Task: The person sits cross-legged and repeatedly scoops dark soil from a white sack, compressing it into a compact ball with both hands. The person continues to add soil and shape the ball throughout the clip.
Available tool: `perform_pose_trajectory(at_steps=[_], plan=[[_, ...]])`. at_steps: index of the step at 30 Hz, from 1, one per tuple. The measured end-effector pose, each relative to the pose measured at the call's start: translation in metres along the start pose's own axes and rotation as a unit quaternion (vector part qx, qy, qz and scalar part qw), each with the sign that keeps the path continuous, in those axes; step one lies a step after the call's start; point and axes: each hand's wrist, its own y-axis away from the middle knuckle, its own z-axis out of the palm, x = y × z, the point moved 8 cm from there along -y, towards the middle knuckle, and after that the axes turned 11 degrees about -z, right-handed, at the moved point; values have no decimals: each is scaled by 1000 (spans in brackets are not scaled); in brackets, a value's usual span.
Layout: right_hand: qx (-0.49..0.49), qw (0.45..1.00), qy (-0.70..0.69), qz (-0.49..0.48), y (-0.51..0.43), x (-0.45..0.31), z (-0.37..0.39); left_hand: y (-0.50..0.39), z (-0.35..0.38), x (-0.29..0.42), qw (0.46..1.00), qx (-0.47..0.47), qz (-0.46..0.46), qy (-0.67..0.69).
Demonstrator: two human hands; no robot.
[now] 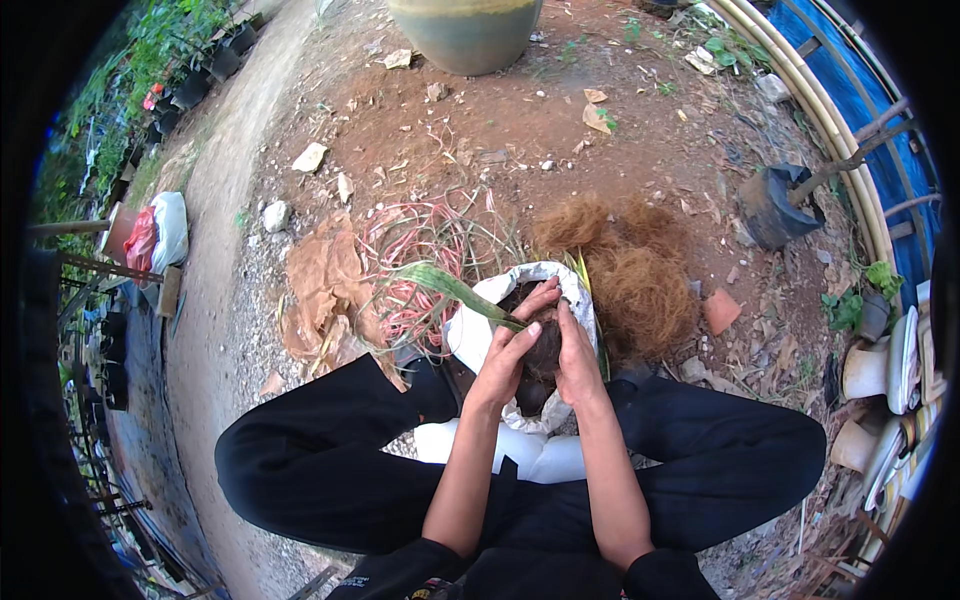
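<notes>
Between my two hands sits a dark brown root ball [543, 352], with fibres on its surface. My left hand [508, 361] presses its left side and my right hand [576, 358] its right side, fingers pointing away from me. From the clump a long mottled green leaf, like a snake plant's [439, 281], leans out to the left past my left thumb. Below and around my hands is the open mouth of a white sack [471, 334], its rim rolled outward. Dark material shows inside, partly hidden by my hands. A yellow-edged leaf [583, 277] stands at the sack's right side.
Brown coconut fibre [641, 289] lies right of the sack. Tangled pink and green plastic strips [405, 247] and crumpled brown sheeting [326, 281] lie left. A large glazed pot [469, 37] stands ahead; a black plant bag [776, 210] is at right. Bamboo poles [817, 82] edge the right side.
</notes>
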Motion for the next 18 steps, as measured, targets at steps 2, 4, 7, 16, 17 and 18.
perform_pose_trajectory(at_steps=[2, 4, 7, 16, 17, 18], plan=[[37, 997, 67, -6, -1, 1, -8, -2, -3, -11, 998, 54, -24, 35], [36, 990, 133, -34, -3, 0, -13, -3, -7, -24, 990, 104, -47, 86], [15, 945, 310, -100, -8, -1, -16, -3, -20, -45, 972, 205, -81, 81], [11, 928, 304, -216, -2, -7, -2, -1, -40, -34, 934, 259, 104, -223], [11, 920, 326, -217, -3, -9, -1, -2, -39, -35, 936, 260, 105, -212], [10, 913, 338, -228, -2, -14, 0, -4, -39, -39, 941, 267, 73, -197]])
